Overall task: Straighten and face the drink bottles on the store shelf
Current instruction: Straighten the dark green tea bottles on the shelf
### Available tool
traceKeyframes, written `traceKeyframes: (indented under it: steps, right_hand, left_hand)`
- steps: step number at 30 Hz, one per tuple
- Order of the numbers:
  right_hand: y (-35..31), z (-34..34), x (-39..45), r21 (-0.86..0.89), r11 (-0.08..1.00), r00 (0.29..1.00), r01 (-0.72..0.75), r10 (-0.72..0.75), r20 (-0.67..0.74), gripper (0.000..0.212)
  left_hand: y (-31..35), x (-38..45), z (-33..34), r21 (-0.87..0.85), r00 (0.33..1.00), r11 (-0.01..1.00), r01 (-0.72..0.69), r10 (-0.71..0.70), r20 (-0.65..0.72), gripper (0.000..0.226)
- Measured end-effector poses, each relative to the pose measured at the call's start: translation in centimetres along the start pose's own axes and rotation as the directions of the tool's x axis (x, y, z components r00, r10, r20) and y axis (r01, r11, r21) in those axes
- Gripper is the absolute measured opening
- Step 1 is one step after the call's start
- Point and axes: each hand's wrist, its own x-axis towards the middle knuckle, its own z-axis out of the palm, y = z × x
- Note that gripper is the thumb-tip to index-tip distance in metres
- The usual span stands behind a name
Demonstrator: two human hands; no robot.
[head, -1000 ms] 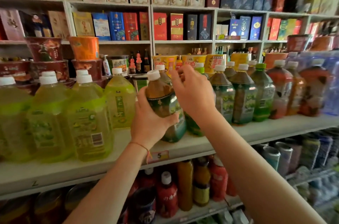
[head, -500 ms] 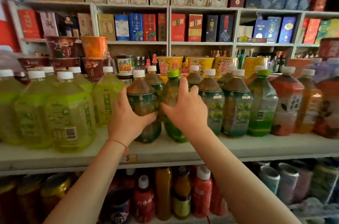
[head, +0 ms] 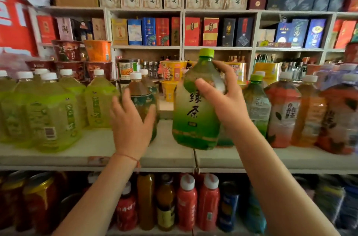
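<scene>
Both bare forearms reach up from the bottom of the view, the left from lower left, the right from lower right. Left hand (head: 131,125) is up with its back to the camera, a thin red string round the wrist, fingers spread and lightly curved and the thumb out to the right, cupped round the side of a brown bottle (head: 142,100); whether it truly grips is hard to tell. Right hand (head: 222,98) sits higher, thumb across the front and fingers wrapped behind the shoulder of a green bottle (head: 195,115), holding it tilted.
</scene>
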Motion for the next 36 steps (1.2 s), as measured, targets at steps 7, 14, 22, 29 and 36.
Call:
traceKeyframes:
  steps: [7,14,22,29,36]
  right_hand:
    - [1.2,-9.0,0.5,0.116,0.993,0.998,-0.010,0.016,-0.054,0.051]
    - [3.3,-14.8,0.4,0.033,0.995,0.996,0.091,-0.092,0.018,0.031]
    - [3.8,-15.2,1.1,-0.380,0.912,0.947,0.156,-0.248,-0.206,0.025]
    - [4.7,-11.6,0.7,-0.835,0.459,0.710,0.303,-0.693,-0.123,0.032]
    - [4.7,-3.9,0.3,-0.702,0.517,0.823,0.489,-0.540,0.175,0.028]
  left_hand:
    - [12.7,-5.1,3.0,-0.483,0.820,0.872,-0.082,0.334,0.465,0.080]
    - [16.4,-8.3,8.4,-0.445,0.855,0.894,0.056,0.188,0.484,0.107]
    - [17.1,-10.8,10.8,-0.320,0.890,0.939,-0.123,0.247,0.384,0.100]
    - [16.4,-5.5,8.9,-0.186,0.901,0.881,-0.434,0.422,-0.102,0.034]
    - [9.8,-0.6,4.9,-0.062,0.972,0.993,-0.101,0.085,-0.221,0.058]
